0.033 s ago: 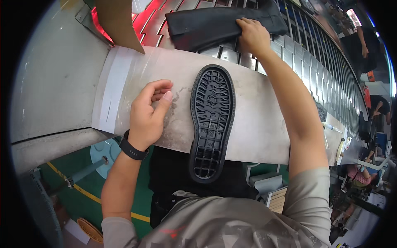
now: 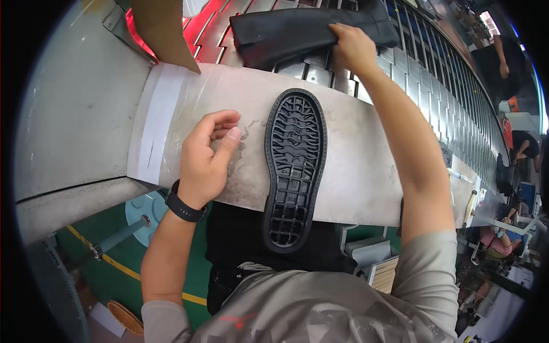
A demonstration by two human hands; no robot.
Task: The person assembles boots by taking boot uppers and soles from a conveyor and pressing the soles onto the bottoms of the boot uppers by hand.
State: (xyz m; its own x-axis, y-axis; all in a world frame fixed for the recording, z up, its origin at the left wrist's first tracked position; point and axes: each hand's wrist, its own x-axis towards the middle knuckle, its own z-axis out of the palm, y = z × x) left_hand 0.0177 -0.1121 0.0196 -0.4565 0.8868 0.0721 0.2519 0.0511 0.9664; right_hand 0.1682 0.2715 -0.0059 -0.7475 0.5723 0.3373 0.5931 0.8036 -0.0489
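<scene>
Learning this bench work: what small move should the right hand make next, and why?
Probably draw the black upper toward the sole. The right hand already grips it on the rollers, the sole lies tread-up on the bench, and the left hand rests empty beside it.

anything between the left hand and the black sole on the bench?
Nothing. In the head view only bare, scuffed grey bench top separates the left hand from the black sole. The thumb tip sits close but apart from the sole's edge.

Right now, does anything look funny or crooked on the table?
Yes. The black shoe sole lies tread-up with its heel end hanging off the near edge of the grey work table, unsupported. The table around it looks smudged with grey marks.
</scene>
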